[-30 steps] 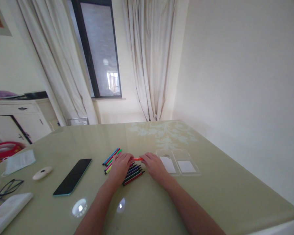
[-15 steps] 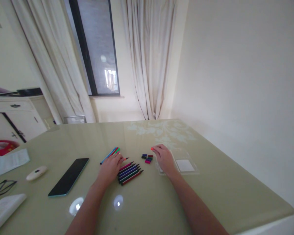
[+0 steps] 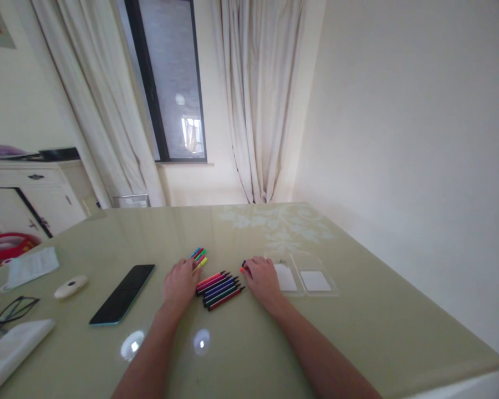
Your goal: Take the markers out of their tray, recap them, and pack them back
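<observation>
My left hand (image 3: 181, 282) is closed at a small group of capped felt-tip pens, its fingers on a yellow-capped felt-tip pen (image 3: 202, 262). Blue, red and green caps (image 3: 199, 252) show just beyond the fingertips. Between my hands lies a row of uncapped felt-tip pens (image 3: 221, 288), dark tips pointing right, with an orange one at the far end. My right hand (image 3: 264, 280) rests low on the table, fingertips pinched on an orange pen cap (image 3: 242, 270). A dark cap (image 3: 244, 262) peeks out beside it; the hand hides the other loose caps.
An opened clear plastic case (image 3: 301, 292) with white inserts lies right of my right hand. To the left are a black phone (image 3: 122, 293), a pale oval device (image 3: 70, 287), glasses (image 3: 16, 311), a white box-like object (image 3: 19, 354) and a face mask (image 3: 33, 267).
The orange pen now lies at the far end of the uncapped row, out of my left hand. That hand has moved left onto the capped pens. My right hand has lowered leftward to the loose caps.
</observation>
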The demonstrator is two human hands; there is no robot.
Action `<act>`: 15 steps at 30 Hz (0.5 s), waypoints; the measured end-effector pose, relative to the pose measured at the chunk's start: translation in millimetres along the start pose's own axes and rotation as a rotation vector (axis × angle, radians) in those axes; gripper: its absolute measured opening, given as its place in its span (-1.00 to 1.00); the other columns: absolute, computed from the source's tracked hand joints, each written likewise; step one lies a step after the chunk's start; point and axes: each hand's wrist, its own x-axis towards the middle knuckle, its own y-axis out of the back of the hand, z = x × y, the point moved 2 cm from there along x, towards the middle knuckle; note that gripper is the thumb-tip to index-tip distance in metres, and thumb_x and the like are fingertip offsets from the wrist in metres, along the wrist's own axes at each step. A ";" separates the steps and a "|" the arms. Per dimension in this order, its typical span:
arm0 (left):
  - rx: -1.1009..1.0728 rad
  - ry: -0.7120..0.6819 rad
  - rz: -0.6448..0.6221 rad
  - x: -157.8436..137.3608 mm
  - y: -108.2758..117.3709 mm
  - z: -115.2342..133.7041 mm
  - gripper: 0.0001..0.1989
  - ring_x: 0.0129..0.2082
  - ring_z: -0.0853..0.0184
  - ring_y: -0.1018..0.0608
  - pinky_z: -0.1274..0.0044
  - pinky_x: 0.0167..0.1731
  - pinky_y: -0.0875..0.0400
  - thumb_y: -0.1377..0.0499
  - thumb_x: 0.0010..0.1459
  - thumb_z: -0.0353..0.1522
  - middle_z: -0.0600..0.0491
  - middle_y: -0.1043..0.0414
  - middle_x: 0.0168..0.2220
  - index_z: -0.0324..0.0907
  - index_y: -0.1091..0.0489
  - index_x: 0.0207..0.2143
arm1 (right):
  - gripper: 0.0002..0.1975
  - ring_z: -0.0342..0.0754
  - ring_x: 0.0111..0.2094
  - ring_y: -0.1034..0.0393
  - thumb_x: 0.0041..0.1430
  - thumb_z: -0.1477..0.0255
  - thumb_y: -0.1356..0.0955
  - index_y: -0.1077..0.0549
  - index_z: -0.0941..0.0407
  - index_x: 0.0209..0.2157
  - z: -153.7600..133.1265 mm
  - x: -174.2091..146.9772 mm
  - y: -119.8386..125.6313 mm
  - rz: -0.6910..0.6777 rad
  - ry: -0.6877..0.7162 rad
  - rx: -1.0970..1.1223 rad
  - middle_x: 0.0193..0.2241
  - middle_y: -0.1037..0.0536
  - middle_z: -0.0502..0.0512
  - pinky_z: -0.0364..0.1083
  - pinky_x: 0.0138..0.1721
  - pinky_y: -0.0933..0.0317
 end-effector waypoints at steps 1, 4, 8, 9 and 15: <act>0.009 0.006 0.005 -0.3 -0.1 -1.5 -0.78 -0.15 0.05 -0.59 0.35 -0.17 -0.41 -0.10 0.33 -0.28 -0.16 -0.54 -0.17 -0.19 -0.49 -0.19 | -0.86 0.05 -0.09 -0.42 0.38 0.38 -0.33 -0.55 0.08 -0.19 0.1 0.3 0.1 0.005 -0.004 0.009 -0.18 -0.61 0.10 -0.01 -0.03 -0.13; 0.005 -0.046 0.016 -0.2 1.9 1.4 -0.81 -0.12 0.06 -0.58 0.34 -0.12 -0.41 -0.12 0.31 -0.30 -0.14 -0.53 -0.17 -0.18 -0.49 -0.24 | -0.86 0.06 -0.06 -0.42 0.38 0.39 -0.34 -0.55 0.07 -0.14 -0.5 0.7 2.0 0.036 0.000 0.065 -0.15 -0.61 0.10 0.00 -0.01 -0.16; -0.064 -0.240 0.020 -0.9 5.6 23.5 -0.82 -0.04 0.20 -0.56 0.41 -0.01 -0.40 -0.08 0.37 -0.28 -0.03 -0.55 -0.09 -0.12 -0.46 -0.17 | -0.67 0.06 0.00 -0.41 0.41 0.38 -0.32 -0.42 0.05 0.17 -2.8 -0.2 5.2 0.111 0.081 0.167 -0.01 -0.57 0.14 -0.01 0.04 -0.19; -0.094 -0.299 0.017 -2.6 5.8 31.1 -0.82 -0.04 0.23 -0.56 0.43 0.00 -0.40 -0.07 0.38 -0.28 0.00 -0.56 -0.09 -0.11 -0.45 -0.15 | -0.64 0.05 0.01 -0.42 0.42 0.39 -0.32 -0.39 0.04 0.21 -3.8 -0.4 5.2 0.117 0.112 0.181 0.01 -0.57 0.15 -0.02 0.04 -0.20; -0.244 -0.559 0.030 -19.8 3.3 64.3 -0.74 -0.08 0.19 -0.57 0.35 0.01 -0.41 0.02 0.41 -0.34 -0.03 -0.59 -0.12 -0.12 -0.47 -0.09 | -0.83 0.03 -0.11 -0.46 0.39 0.39 -0.35 -0.54 0.06 -0.05 -10.0 0.3 1.4 0.093 0.251 0.134 -0.19 -0.63 0.11 -0.04 -0.05 -0.25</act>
